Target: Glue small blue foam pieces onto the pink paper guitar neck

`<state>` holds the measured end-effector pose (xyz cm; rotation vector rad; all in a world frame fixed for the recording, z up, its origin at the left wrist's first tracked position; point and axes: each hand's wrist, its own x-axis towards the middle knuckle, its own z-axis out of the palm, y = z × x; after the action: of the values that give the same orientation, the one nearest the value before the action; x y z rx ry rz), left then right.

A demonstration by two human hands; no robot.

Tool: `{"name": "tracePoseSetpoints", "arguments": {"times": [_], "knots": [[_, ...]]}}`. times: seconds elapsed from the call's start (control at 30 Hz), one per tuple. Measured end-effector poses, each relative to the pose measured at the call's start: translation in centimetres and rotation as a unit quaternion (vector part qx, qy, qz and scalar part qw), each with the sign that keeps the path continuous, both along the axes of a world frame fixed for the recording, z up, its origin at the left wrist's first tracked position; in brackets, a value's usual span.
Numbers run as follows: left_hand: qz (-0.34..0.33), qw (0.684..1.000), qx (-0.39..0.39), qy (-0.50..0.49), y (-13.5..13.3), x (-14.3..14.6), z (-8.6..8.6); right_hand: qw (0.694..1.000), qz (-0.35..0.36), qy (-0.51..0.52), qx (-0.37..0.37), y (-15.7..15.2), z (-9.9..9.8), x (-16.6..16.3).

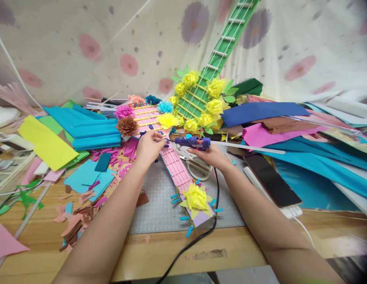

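Observation:
A pink paper guitar [179,167] lies slanted on a grey cutting mat [154,213], its neck towards me. Paper flowers in several colours ring its body, and a yellow paper flower [197,198] sits on its head end. My left hand [150,148] is over the lower body, fingers pinched on a small dark blue paper piece [166,143]; the fingers partly hide it. In my right hand [213,156] is a purple glue gun [192,142], held sideways with its nozzle pointing left, close to the left fingertips. A long white glue stick [248,147] sticks out of its back.
Behind stands a green paper guitar [195,100] with yellow flowers. Scissors [199,167] lie under the glue gun, whose black cord [189,245] runs to the front edge. Paper scraps [79,225] and blue crepe paper [85,128] are left; a phone [272,179] and coloured sheets lie right.

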<state>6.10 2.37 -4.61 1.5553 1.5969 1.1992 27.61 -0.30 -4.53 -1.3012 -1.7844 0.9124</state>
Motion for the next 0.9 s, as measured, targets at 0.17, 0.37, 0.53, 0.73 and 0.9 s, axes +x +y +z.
{"name": "tracePoseSetpoints", "arguments": {"times": [0.17,0.37,0.53,0.73,0.9], "knots": [[0.001,1.0,-0.006,0.013,-0.17,0.05,0.3,1.0,-0.007,0.005,-0.008,0.02,0.07,0.01],[0.003,1.0,-0.011,0.002,-0.11,0.08,0.34,1.0,0.005,0.004,-0.011,-0.05,-0.07,0.02],[0.002,1.0,-0.016,-0.011,-0.05,0.08,0.35,1.0,0.006,0.001,-0.025,-0.01,-0.33,0.06],[-0.001,1.0,-0.019,-0.017,-0.09,0.06,0.33,0.999,0.019,-0.005,-0.032,0.02,-0.61,0.11],[0.001,0.998,-0.027,-0.063,-0.18,0.23,0.54,0.999,0.021,-0.03,-0.025,0.07,-0.15,0.63]]}}
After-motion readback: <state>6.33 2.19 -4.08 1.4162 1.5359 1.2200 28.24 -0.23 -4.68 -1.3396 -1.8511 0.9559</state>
